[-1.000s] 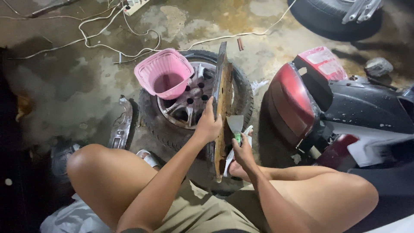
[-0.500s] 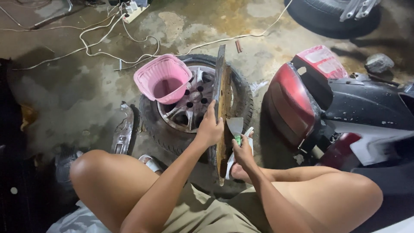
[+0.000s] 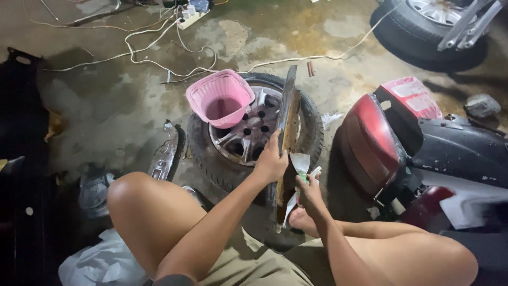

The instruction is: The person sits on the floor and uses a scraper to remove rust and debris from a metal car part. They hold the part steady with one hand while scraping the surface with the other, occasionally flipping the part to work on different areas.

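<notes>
A: Item one: board (image 3: 288, 122), on edge across the tyre (image 3: 211, 159), running twelve to six. Our left hand (image 3: 271, 163) clasps it mid-length.

B: Item two: scraper (image 3: 299, 163), at three o'clock of the board, touching; our right hand (image 3: 309, 191) is closed around its handle. Pink basket (image 3: 219, 98) at ten.

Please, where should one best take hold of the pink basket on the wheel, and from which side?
Probably by the upper rim of the pink basket, from above on its left side. It sits tilted and open on the wheel, and the upright board held by the left hand blocks the right.
</notes>
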